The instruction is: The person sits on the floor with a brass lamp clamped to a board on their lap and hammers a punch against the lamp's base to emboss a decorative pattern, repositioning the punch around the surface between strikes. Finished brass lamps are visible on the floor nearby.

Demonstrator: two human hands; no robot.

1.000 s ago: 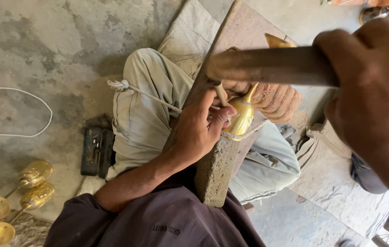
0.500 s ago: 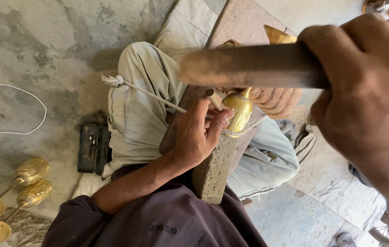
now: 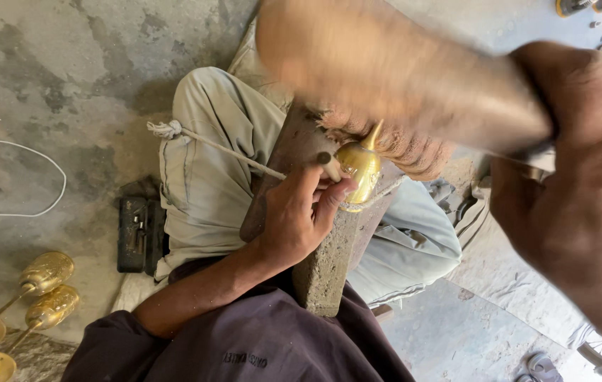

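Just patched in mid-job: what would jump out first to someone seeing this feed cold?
The blurred wooden mallet handle sweeps across the top of the view, clenched in the right hand at the right edge. Below it, at centre, the left hand steadies a punch against a shiny brass goblet piece on a stone block across the lap. More brass goblets lie on the floor at bottom left.

Concrete floor (image 3: 46, 78), grey and stained. White cord (image 3: 28, 212) curves across it at the left edge. Small black case (image 3: 136, 235) lies on the floor just beside the trouser leg. Lower left corner: brass goblets (image 3: 32, 297) lying on their sides, two cups near each other, two round bases nearer the corner. Sandal (image 3: 543, 366) at the bottom right.
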